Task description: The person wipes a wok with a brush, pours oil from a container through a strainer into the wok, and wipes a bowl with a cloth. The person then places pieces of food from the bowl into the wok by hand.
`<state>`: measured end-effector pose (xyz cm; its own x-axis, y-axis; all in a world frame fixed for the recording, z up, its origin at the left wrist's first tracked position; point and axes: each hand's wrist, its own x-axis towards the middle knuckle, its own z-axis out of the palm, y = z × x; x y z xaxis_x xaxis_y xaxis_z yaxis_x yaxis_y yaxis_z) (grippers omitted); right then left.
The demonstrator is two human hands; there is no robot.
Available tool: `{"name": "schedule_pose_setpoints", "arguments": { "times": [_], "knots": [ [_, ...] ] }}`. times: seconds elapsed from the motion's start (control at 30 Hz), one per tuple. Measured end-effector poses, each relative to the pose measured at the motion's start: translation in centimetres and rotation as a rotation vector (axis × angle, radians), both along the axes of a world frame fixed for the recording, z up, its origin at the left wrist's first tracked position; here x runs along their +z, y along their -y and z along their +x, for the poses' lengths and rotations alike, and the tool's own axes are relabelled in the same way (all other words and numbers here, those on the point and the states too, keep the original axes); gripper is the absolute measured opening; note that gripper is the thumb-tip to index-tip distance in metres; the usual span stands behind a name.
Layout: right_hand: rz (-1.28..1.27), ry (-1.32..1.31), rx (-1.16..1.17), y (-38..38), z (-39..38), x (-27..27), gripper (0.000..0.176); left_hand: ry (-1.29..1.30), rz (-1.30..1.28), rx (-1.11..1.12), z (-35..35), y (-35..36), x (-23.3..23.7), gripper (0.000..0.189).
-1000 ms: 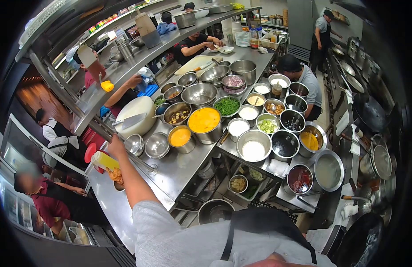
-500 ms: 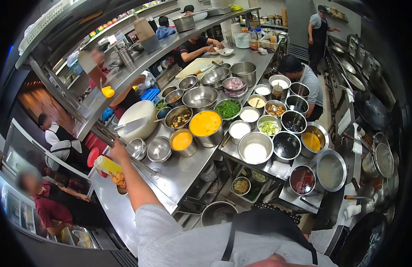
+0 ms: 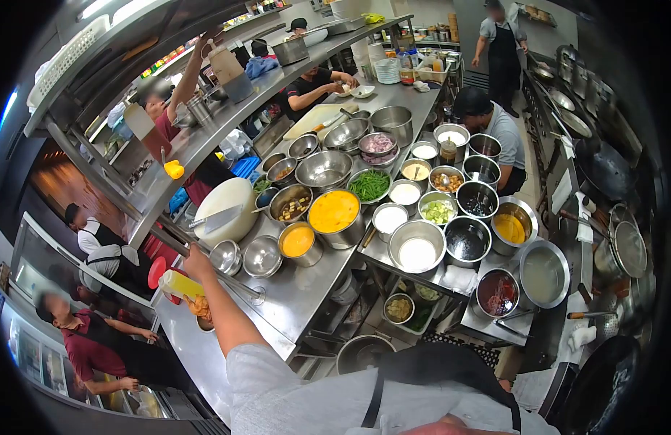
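Note:
My left arm stretches out over the steel counter (image 3: 267,319). My left hand (image 3: 196,262) is closed round the metal shelf post (image 3: 232,281). Just below it are a squeeze bottle of yellow liquid (image 3: 177,284) and a bowl (image 3: 205,325) with orange-brown food. Nearby lie a cleaver (image 3: 221,217) on a thick round white chopping block (image 3: 234,194), and two steel bowls (image 3: 261,257). My right hand is out of sight.
Pots of yellow liquid (image 3: 334,210), a bowl of chopped greens (image 3: 369,185) and several pots of sauces crowd the counters. An overhead shelf (image 3: 227,101) runs along the left. Woks (image 3: 603,174) line the right. Several co-workers (image 3: 107,341) stand around.
A co-worker behind the shelf has raised an arm to a bottle on it. Another at the lower left has shifted stance, and one at the back right has turned. My left hand stays on the post.

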<state>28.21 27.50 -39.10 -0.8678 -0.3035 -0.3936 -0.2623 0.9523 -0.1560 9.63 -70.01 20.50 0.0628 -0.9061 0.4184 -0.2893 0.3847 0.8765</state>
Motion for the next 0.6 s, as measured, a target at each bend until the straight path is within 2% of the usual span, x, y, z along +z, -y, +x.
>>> {"name": "schedule_pose_setpoints", "arguments": {
  "times": [0.13, 0.17, 0.23, 0.3, 0.4, 0.43, 0.47, 0.53, 0.6],
  "knots": [
    [0.023, 0.089, -0.066, 0.2, -0.3, 1.3, 0.036, 0.03, 0.12, -0.014, 0.1, -1.0, 0.7, 0.048],
    [0.009, 0.062, -0.031, 0.0, -0.2, 1.0, 0.032, 0.029, 0.122, -0.012, 0.1, -1.0, 0.5, 0.048],
    [-0.003, 0.037, 0.008, -0.5, 0.0, 0.4, 0.029, 0.02, -0.071, 0.04, 0.0, -0.9, 0.1, 0.043],
    [-0.003, -0.063, 0.177, -0.9, -0.2, 0.0, 0.025, 0.019, -0.029, 0.01, 0.1, -1.2, 0.4, 0.045],
    [-0.078, -0.06, 0.162, -0.6, -1.0, 2.6, 0.024, 0.001, 0.03, -0.028, 0.2, -0.1, -0.1, 0.047],
    [-0.078, -0.062, 0.168, -0.3, -1.2, 2.5, 0.024, -0.015, 0.048, -0.035, 0.1, 0.6, -0.5, 0.047],
    [-0.128, -0.13, 0.158, -1.1, -0.7, -0.4, 0.022, -0.016, 0.048, -0.029, 0.1, 0.8, -0.7, 0.047],
    [-0.178, -0.199, 0.154, -1.6, -0.4, -0.5, 0.02, -0.037, 0.046, -0.055, 0.0, 1.3, -0.9, 0.047],
    [-0.695, -0.097, -0.003, -2.3, -0.7, -1.2, 0.014, -0.029, 0.041, -0.036, 0.1, 0.2, -0.2, 0.046]
  ]
}}
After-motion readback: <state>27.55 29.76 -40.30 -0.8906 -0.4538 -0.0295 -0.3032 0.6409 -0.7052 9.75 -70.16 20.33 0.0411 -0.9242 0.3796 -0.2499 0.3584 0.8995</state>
